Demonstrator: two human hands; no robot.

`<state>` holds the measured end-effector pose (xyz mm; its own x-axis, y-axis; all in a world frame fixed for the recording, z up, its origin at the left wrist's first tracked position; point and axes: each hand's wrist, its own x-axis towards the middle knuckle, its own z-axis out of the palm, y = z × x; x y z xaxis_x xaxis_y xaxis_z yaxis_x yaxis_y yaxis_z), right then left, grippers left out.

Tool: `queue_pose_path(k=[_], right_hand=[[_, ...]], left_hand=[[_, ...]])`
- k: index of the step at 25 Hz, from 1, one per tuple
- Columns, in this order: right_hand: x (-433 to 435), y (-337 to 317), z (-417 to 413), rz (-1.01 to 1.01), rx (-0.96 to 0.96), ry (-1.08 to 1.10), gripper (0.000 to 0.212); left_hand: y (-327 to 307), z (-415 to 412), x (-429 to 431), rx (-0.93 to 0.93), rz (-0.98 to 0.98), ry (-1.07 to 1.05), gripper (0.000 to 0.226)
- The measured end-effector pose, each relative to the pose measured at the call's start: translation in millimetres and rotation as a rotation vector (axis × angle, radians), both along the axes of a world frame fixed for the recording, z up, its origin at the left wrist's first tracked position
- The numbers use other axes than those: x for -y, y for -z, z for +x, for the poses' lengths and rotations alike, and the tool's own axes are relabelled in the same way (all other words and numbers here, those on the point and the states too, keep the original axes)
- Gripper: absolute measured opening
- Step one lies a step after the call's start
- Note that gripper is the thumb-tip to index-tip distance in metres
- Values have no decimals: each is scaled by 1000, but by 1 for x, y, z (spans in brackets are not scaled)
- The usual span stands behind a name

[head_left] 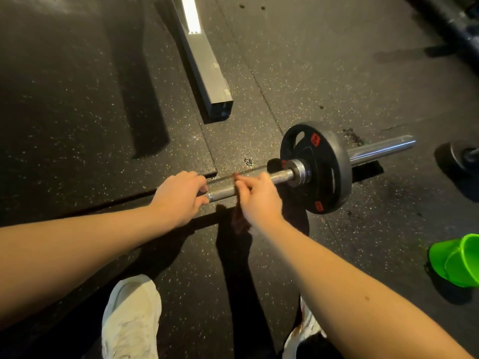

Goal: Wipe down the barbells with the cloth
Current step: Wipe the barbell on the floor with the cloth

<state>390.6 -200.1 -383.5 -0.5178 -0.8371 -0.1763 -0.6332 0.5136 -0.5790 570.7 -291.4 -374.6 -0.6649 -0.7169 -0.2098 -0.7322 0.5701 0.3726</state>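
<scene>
A barbell (228, 188) lies across the dark rubber floor, its knurled steel shaft running from my hands to a black weight plate (324, 174) with red marks. A bare chrome sleeve (381, 149) sticks out beyond the plate. My left hand (178, 196) grips the shaft from above, and the bar to its left is hidden under my forearm. My right hand (259, 196) is just to its right, fingers curled and pinching a dark, reddish cloth (237, 224) against the shaft. The cloth is blurred and hangs below the bar, merging with shadow.
A grey metal beam (207, 71) lies on the floor beyond the bar. A green bucket (458, 260) lies tipped at the right edge. Another weight (456, 156) sits at the far right. My white shoes (132, 320) are below my arms.
</scene>
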Motion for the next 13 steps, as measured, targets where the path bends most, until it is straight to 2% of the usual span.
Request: queue_pose_path(k=[3, 5, 7, 9, 11, 13], right_hand=[[4, -4, -52, 24, -30, 297, 31], [10, 1, -30, 3, 29, 413, 31], [13, 4, 25, 11, 54, 309, 30], [7, 4, 65, -26, 82, 107, 31], [3, 7, 54, -51, 43, -41, 31], [-2, 5, 14, -70, -47, -26, 29]], left_hand=[[1, -5, 1, 12, -4, 22, 23], [2, -6, 2, 21, -9, 20, 22], [4, -5, 1, 20, -10, 13, 22], [4, -1, 0, 8, 9, -18, 21], [4, 2, 0, -10, 12, -42, 22], [4, 1, 2, -19, 14, -37, 23]])
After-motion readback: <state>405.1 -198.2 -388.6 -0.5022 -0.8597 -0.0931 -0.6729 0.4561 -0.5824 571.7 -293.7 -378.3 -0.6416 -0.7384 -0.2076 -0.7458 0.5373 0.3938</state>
